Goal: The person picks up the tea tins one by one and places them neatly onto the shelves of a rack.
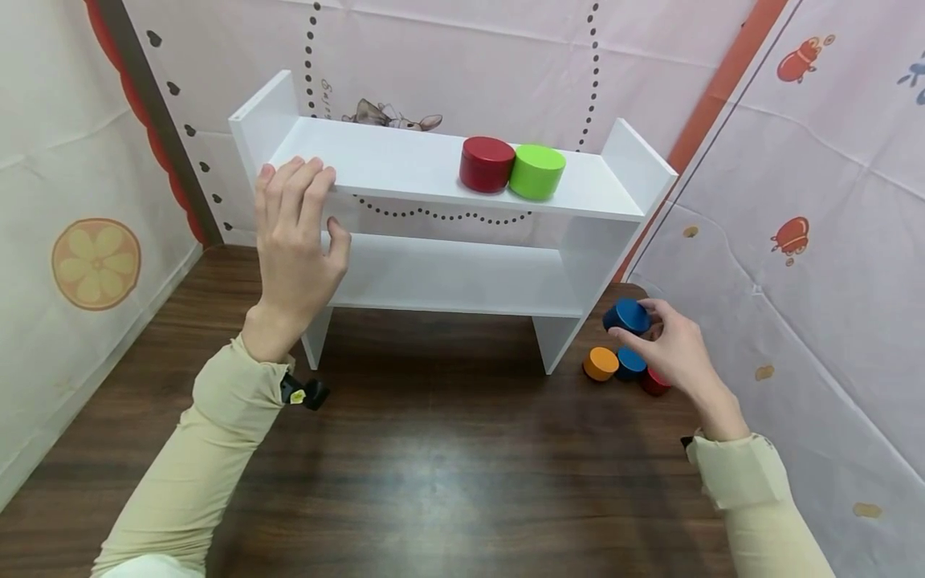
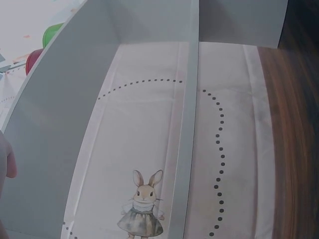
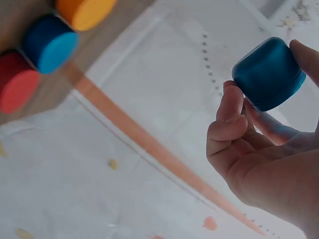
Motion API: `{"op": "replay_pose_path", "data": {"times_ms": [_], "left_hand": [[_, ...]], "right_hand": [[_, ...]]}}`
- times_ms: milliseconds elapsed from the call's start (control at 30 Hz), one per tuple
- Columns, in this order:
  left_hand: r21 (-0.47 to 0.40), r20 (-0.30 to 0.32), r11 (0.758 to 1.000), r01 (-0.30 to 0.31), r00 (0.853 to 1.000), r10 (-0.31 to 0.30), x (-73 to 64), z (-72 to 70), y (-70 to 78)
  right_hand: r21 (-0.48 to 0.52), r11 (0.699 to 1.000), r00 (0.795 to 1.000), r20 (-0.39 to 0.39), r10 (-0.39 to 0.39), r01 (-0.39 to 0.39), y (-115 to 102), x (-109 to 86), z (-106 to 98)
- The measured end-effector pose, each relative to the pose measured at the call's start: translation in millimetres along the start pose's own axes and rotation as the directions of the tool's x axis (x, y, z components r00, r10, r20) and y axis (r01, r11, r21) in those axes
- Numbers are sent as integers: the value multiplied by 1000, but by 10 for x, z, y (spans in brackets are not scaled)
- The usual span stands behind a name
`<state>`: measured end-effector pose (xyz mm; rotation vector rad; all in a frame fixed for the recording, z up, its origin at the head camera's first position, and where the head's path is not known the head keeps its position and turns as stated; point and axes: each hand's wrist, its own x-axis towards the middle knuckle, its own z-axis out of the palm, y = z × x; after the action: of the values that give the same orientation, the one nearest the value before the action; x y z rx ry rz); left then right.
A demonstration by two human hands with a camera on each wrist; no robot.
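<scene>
My right hand pinches a round blue tin between thumb and fingers, above the tins at the shelf's right. The right wrist view shows this blue tin tilted, with the thumb on one side and the fingers on the other. At the left end of the white two-tier shelf, my left hand has its fingertips at the upper board's front edge, fingers extended and thumb apart. A dark red tin and a lime green tin stand side by side on that upper board.
On the brown wooden table, an orange tin, another blue tin and a red tin sit right of the shelf. My right hand partly covers the red one. Printed cloth hangs close on the right.
</scene>
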<state>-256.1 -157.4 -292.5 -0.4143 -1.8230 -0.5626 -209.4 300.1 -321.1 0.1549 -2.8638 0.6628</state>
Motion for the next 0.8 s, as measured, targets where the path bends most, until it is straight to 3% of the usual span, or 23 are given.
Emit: {"op": "replay_pose_path", "data": {"times_ms": [267, 800], "left_hand": [[-10, -19, 1000, -4, 1000, 4, 8, 5, 7], [-24, -24, 1000, -2, 1000, 1, 12, 8, 10]], "right_hand": [[12, 997, 994, -85, -71, 72, -254, 86, -246], [-18, 990, 981, -130, -144, 142, -753, 211, -679]]}}
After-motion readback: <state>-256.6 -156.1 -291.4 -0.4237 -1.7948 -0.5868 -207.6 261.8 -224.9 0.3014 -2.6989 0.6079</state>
